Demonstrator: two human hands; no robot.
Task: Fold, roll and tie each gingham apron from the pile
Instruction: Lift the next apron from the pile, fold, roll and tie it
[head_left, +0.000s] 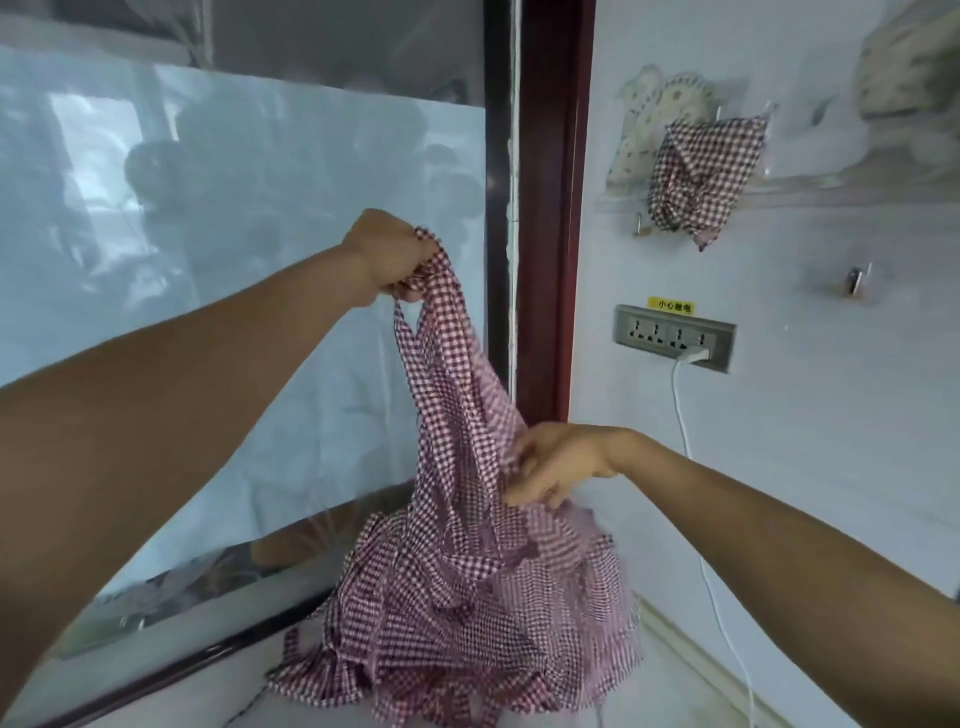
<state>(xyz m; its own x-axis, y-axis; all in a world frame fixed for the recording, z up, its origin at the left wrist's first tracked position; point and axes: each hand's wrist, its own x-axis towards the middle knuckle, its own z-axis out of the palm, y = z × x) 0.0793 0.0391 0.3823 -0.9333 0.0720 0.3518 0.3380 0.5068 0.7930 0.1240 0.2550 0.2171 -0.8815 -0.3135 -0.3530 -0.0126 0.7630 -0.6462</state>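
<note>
Hanging apron (452, 415) under left hand (387, 254)

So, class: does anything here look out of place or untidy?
Yes. One gingham cloth hangs crumpled from a wall shelf, apart from the pile below. The left hand lifts an apron; the right hand grips it.

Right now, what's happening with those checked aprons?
A person is lifting one gingham apron out of the pile in the corner. The left hand grips its top, raised high, while the right hand grasps the cloth lower down, just above the pile. No folding has begun. Another gingham cloth hangs on the wall.
</note>
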